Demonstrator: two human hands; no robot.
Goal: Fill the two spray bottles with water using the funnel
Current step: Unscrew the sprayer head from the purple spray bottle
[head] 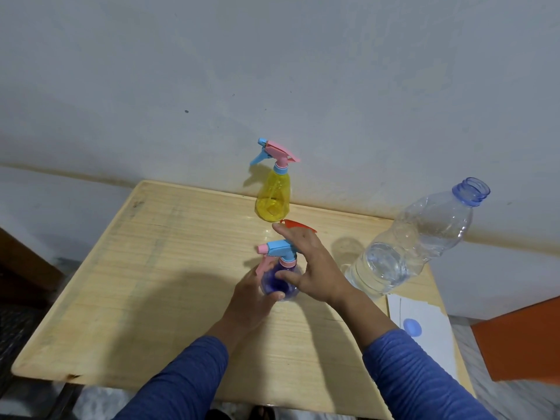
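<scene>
A purple spray bottle with a blue and pink trigger head stands upright in the middle of the wooden table. My left hand grips its body from the near left, thumb curled across the front. My right hand is beside the head on the right with fingers spread, and its thumb touches the bottle just under the collar. A red funnel lies behind my right hand, mostly hidden. A yellow spray bottle with a pink and blue head stands at the table's back edge.
A clear water bottle, uncapped and partly filled, stands at the right side of the table. Its blue cap lies on a white sheet of paper near the right edge. An orange object sits off the table to the right. A wall runs behind the table.
</scene>
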